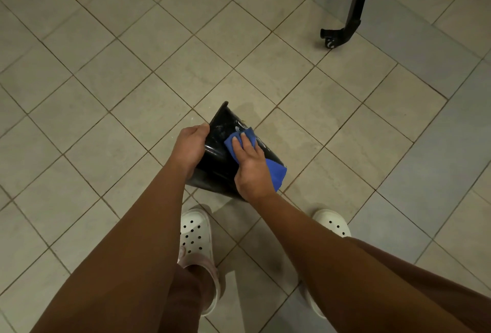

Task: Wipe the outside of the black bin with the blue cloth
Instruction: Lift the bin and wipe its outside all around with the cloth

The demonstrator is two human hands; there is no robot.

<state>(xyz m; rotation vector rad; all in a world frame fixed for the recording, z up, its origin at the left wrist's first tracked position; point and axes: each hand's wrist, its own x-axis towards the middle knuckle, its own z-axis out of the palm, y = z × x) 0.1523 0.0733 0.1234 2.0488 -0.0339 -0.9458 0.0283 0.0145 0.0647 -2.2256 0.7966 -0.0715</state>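
Black bin (218,165); blue cloth (276,173); white perforated clogs (195,237).

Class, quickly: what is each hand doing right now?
Left hand: grips the black bin by its side.
Right hand: flat fingers press the blue cloth onto the bin.

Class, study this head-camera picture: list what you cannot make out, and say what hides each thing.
In the head view:
- black bin: inside and far side turned from the camera.
- left hand: fingertips hidden behind the bin's edge.
- blue cloth: middle covered by the right hand.
- black castor leg: cut off by the top edge; what it supports is unseen.
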